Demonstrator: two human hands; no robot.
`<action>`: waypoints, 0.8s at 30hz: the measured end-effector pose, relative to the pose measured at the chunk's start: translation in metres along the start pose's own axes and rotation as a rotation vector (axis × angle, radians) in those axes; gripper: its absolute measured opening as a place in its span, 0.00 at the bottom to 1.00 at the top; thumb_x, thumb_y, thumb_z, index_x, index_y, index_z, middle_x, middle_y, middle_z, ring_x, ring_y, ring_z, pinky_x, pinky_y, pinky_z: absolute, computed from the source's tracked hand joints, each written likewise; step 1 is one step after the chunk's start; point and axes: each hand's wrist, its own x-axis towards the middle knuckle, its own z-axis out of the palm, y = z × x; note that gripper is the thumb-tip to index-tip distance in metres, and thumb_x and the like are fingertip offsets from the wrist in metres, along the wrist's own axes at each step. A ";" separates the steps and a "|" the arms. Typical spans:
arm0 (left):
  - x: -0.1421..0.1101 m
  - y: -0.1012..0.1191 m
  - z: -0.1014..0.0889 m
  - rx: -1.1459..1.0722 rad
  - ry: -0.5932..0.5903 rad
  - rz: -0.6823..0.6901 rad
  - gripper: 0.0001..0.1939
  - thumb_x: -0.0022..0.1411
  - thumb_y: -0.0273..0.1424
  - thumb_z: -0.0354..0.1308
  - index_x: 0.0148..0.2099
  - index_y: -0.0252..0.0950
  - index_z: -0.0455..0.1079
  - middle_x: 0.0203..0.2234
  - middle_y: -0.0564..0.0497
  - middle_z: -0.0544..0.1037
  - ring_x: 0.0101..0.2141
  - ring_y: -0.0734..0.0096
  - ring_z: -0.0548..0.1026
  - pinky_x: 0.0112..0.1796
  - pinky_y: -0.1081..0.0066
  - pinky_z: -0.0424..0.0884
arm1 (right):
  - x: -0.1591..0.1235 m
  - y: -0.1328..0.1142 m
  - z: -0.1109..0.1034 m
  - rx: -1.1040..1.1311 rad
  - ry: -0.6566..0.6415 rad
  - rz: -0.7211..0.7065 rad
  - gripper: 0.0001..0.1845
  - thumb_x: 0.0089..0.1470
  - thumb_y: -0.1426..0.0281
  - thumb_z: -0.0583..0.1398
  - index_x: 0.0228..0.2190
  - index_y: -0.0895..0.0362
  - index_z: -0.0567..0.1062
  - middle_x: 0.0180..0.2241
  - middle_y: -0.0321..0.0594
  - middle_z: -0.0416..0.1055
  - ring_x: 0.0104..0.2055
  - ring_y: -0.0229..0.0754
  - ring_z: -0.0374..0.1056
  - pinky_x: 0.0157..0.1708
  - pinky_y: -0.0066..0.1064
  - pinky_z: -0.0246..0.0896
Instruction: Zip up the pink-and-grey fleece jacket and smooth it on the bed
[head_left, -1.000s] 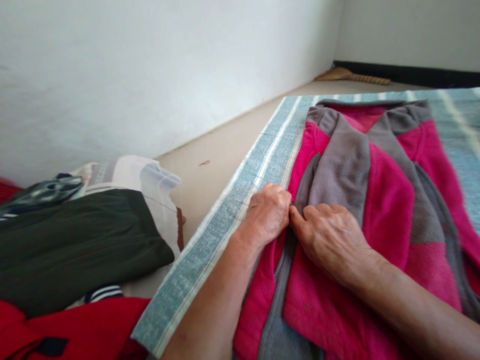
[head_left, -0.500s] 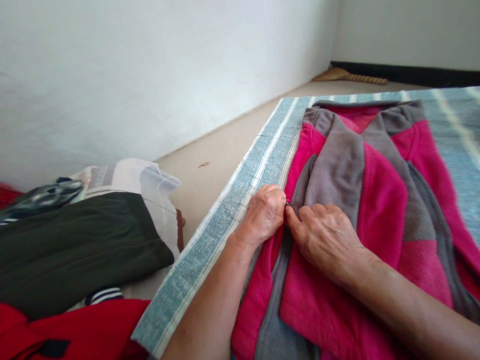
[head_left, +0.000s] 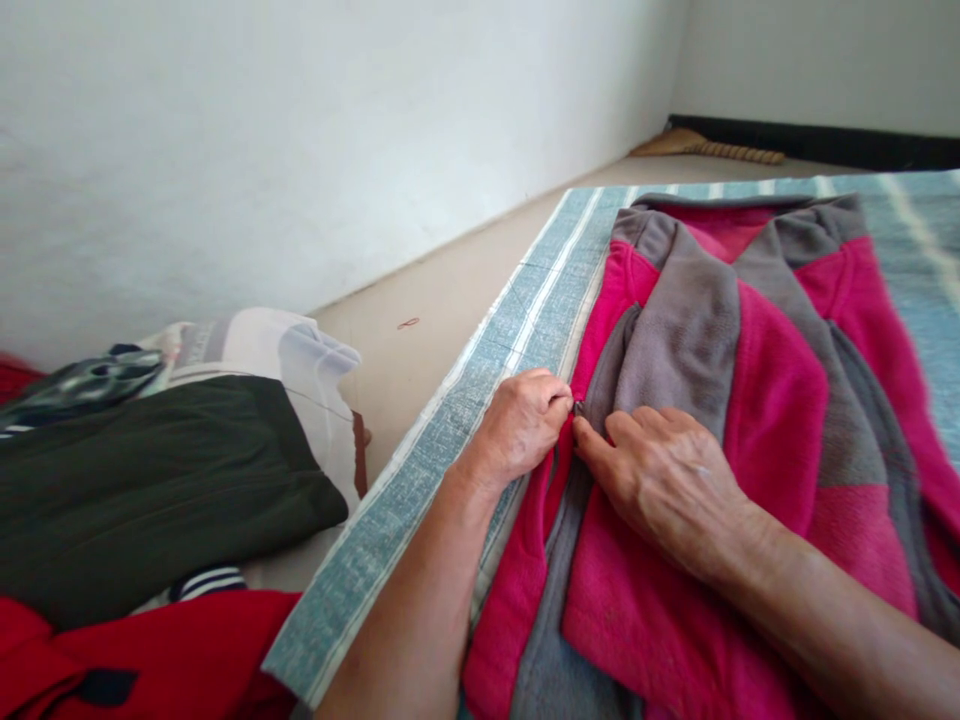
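A pink and grey fleece jacket point(head_left: 772, 400) lies spread on a blue-green striped cloth point(head_left: 420, 490). My left hand point(head_left: 525, 420) is closed in a pinch on the jacket's left side, at a zipped edge. Between the two hands a small dark zip pull point(head_left: 578, 406) shows at that edge. My right hand point(head_left: 660, 470) rests on the jacket's front, fingers curled, its thumb and forefinger closed on the fabric just below the zip pull. Its fingertips are partly hidden in the folds.
To the left lies a pile with dark green trousers point(head_left: 165, 480), a white garment point(head_left: 262, 350) and a red garment point(head_left: 187, 650). A brush or broom-like thing point(head_left: 705, 147) lies by the far wall. A thin loop point(head_left: 407, 323) is on the floor.
Both hands stay at the zipped edge; the left thumb and forefinger show more plainly in a pinch. The view has shifted slightly, and the jacket lies as before.
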 end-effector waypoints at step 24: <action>-0.036 0.037 -0.045 0.237 -0.433 -0.345 0.10 0.54 0.27 0.51 0.22 0.37 0.59 0.17 0.55 0.66 0.20 0.74 0.63 0.23 0.70 0.50 | 0.001 -0.002 -0.002 0.827 -0.083 -0.350 0.14 0.61 0.74 0.52 0.25 0.59 0.71 0.30 0.38 0.67 0.35 0.38 0.59 0.38 0.35 0.50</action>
